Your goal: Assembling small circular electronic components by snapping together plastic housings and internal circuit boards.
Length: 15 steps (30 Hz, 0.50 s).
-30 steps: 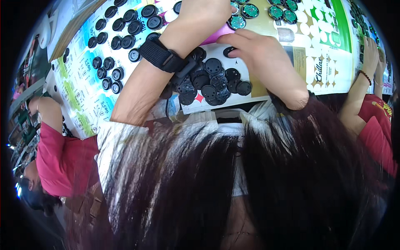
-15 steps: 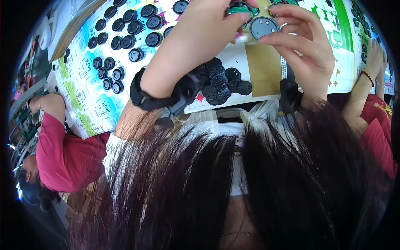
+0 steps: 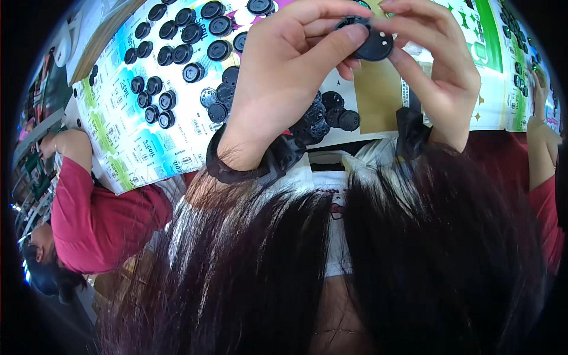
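Observation:
At the top centre, my left hand [image 3: 287, 74] grips a round black plastic part, its thumb pressed on top. A flat black disc [image 3: 375, 47] with small pale holes on its face sits against that part, between my two hands. My right hand [image 3: 444, 68] pinches the disc's right edge with thumb and fingers. Below my hands lies a pile of round black discs [image 3: 316, 121], partly covered by my left wrist. More black discs [image 3: 218, 111] show to the left of that wrist. A bit of green shows behind my fingertips.
Several black round caps [image 3: 190, 32] stand in groups on the printed sheets [image 3: 142, 148] at left. A brown cardboard strip [image 3: 378, 100] lies beneath my hands. A co-worker in a red sleeve [image 3: 89, 219] sits at left; another's arm [image 3: 541, 142] reaches over green-and-black parts at right.
Both hands have drawn together. The grey disc face shown earlier in my right hand is turned away, and a dark face shows against the left-hand part. My left forearm has swung, uncovering discs beside it.

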Tool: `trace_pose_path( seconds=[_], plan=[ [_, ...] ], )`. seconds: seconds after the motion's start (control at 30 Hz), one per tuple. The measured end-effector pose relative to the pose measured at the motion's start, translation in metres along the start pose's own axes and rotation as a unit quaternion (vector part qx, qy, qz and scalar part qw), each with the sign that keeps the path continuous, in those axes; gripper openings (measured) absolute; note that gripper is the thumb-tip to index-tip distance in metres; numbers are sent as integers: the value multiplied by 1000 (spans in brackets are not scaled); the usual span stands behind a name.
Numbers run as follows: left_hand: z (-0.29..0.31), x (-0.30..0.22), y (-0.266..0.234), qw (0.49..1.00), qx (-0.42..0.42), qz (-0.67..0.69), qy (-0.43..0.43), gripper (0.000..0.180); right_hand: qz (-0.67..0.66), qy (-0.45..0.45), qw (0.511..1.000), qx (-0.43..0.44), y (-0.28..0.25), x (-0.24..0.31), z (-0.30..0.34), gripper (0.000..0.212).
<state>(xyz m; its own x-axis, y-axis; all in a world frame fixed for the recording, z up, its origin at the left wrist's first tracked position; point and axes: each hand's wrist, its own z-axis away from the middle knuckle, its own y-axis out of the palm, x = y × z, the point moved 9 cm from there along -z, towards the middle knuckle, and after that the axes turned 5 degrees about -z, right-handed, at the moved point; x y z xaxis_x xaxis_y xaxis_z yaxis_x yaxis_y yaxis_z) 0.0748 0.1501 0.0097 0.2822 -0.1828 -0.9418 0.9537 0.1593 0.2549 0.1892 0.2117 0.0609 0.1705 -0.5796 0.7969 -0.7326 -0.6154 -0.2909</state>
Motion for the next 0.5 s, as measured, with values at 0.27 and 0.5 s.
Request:
trace_pose_path(
  seconds=[0.27, 0.5],
  plan=[
    [-1, -10, -3, 995, -67, 1, 68, 24, 163, 35, 984, -63, 13, 22, 0, 49],
    [7, -9, -3, 997, -23, 73, -1, 33, 185, 37, 980, -63, 7, 25, 3, 45]
  ],
)
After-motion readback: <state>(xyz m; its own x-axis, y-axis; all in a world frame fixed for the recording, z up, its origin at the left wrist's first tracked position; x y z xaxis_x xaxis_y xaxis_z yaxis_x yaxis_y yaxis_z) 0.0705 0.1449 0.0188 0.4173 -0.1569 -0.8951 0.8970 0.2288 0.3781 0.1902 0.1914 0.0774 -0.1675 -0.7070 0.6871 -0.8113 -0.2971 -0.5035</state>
